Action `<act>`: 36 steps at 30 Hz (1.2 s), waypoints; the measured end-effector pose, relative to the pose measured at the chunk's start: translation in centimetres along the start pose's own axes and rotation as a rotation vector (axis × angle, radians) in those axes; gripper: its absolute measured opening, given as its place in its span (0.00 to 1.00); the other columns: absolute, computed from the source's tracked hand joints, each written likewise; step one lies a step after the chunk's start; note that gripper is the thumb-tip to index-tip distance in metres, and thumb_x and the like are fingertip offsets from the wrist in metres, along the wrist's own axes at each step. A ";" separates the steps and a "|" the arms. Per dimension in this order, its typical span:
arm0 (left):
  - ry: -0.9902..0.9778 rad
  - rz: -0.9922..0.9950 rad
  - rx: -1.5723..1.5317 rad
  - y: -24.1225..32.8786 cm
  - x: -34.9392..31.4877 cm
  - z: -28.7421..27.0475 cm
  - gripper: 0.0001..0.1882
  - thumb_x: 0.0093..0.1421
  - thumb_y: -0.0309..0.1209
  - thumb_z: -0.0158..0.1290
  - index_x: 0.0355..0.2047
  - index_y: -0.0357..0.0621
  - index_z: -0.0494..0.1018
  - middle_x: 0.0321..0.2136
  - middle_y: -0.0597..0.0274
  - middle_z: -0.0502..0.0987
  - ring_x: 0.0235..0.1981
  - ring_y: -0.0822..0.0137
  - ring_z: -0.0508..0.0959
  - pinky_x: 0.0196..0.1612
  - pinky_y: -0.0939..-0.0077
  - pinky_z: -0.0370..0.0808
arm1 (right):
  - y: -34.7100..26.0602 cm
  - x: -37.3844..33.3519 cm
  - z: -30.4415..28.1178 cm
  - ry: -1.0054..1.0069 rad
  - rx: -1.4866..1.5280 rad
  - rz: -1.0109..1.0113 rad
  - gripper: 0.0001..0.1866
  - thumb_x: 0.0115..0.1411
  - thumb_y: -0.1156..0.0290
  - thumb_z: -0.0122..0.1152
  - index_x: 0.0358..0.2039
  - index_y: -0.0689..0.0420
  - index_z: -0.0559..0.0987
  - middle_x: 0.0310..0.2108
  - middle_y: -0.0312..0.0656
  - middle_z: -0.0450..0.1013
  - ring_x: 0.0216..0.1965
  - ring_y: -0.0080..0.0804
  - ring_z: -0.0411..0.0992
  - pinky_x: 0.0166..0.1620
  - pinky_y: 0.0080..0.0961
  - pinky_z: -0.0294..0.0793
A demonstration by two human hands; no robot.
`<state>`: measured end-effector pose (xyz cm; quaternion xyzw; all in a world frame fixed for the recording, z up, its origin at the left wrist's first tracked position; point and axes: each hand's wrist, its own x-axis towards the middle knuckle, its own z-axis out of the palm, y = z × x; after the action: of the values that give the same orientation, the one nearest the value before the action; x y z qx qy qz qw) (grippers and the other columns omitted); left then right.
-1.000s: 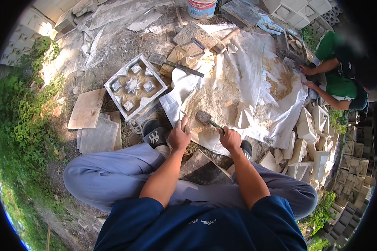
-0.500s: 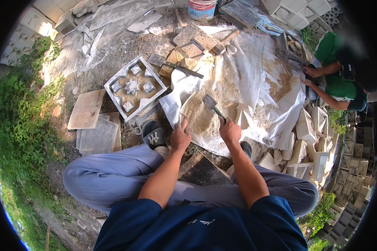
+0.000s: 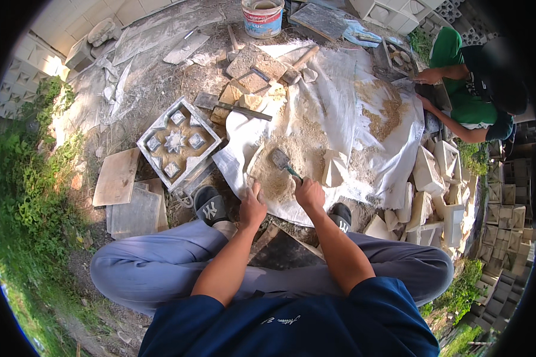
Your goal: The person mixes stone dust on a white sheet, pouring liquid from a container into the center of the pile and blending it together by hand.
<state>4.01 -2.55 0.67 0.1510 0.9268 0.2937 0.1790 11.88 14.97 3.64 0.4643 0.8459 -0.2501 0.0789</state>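
My right hand [image 3: 309,195] is closed round the green handle of a small square-bladed trowel [image 3: 280,158]. Its grey blade rests over a heap of sandy powder [image 3: 275,181] on a white woven sheet [image 3: 229,152]. To the left, the fingers of my left hand [image 3: 253,209] pinch the near edge of this sheet beside the powder. A square mould [image 3: 152,147] with a star and block pattern lies beyond my left foot. Just right of the trowel, a pale angular block [image 3: 335,169] sits on the sheet.
Across the sheet lie a hammer [image 3: 292,76], a long-bladed metal tool [image 3: 244,110] and a dusty slab [image 3: 253,62]. Pale blocks [image 3: 429,172] pile up at right, near a co-worker in green [image 3: 476,101]. A bucket [image 3: 262,21] stands at the back; boards [image 3: 118,177] lie left.
The trowel blade has come slightly nearer and to the left over the powder. My left hand still grips the sheet's edge. The whole view has shifted a little.
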 end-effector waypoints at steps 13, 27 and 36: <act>0.054 0.093 -0.069 1.4 -0.9 1.7 0.19 0.67 0.39 0.49 0.46 0.34 0.63 0.32 0.30 0.78 0.35 0.32 0.79 0.36 0.42 0.77 | 2.8 0.5 5.3 0.015 0.500 0.432 0.32 0.71 0.48 0.47 0.30 0.69 0.79 0.27 0.60 0.77 0.31 0.55 0.77 0.35 0.48 0.74; -0.046 -0.168 -0.062 1.5 -1.3 0.0 0.19 0.68 0.42 0.48 0.48 0.39 0.64 0.37 0.33 0.79 0.37 0.33 0.79 0.39 0.41 0.76 | -2.0 0.8 2.8 0.179 0.398 -0.153 0.33 0.71 0.50 0.43 0.28 0.70 0.79 0.27 0.70 0.74 0.33 0.70 0.74 0.39 0.58 0.70; 0.029 -0.149 -0.014 0.6 -1.5 -0.4 0.19 0.68 0.37 0.48 0.51 0.34 0.66 0.37 0.35 0.80 0.38 0.34 0.79 0.39 0.46 0.78 | -2.9 0.8 3.0 -0.071 0.252 0.016 0.35 0.70 0.45 0.46 0.29 0.70 0.80 0.29 0.69 0.74 0.36 0.68 0.75 0.41 0.54 0.70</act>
<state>5.27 -2.87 1.71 0.0760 0.9359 0.2883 0.1878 8.78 12.82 1.81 0.4682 0.8007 -0.3700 0.0519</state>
